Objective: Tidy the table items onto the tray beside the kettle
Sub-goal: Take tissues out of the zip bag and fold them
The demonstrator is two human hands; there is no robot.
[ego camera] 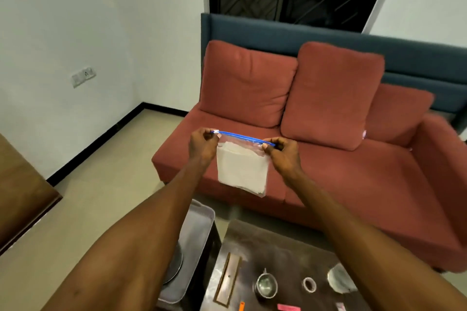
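A clear zip bag (242, 169) with a blue seal strip and folded white paper inside hangs in the air in front of the sofa. My left hand (203, 145) pinches the left end of its seal, and my right hand (281, 151) pinches the right end. Below, a silver tray (195, 230) lies on a low stand, partly hidden by my left arm, with a round metal piece (174, 267) on it. On the dark table (265, 240) lie a wooden strip (228, 278), a small steel cup (265, 285), a tape roll (309, 284) and a white item (340, 279).
A red sofa (353, 171) with cushions stands just behind the table. An orange marker (241, 307) and a pink packet (288, 307) lie at the table's near edge. A brown wooden panel (22, 199) is at the left, with beige floor between.
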